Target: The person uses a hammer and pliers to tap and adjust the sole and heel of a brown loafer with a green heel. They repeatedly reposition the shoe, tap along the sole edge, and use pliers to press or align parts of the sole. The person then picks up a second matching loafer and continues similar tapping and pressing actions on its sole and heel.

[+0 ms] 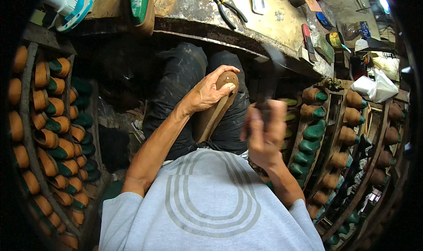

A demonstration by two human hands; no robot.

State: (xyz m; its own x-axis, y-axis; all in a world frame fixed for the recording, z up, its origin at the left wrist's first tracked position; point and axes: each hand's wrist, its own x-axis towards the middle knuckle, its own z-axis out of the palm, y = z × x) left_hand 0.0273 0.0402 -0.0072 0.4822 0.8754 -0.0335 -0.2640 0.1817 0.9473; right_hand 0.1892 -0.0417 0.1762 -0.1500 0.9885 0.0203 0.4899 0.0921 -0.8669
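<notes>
Grey shirt (211, 198) fills the foreground; past it, a brown shoe (217, 112) sits between dark-trousered legs (176, 88), short of the counter's (189, 6) front edge. The left hand (206, 93) grips its rounded end, fingers curled over. The right hand's (266, 134) fingers wrap a dark hammer-like tool (275, 57) (badly blurred). Pliers (228, 8) lie near the counter's front edge.

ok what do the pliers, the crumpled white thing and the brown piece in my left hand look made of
Pliers: dark grey jaws suggest dull metal; smooth black-and-yellow handles, probably plastic. White thing: likely thin plastic, from its sheen and creases. Brown piece: smooth, maybe leather or synthetic; pale dots at its end suggest metal nails.
</notes>
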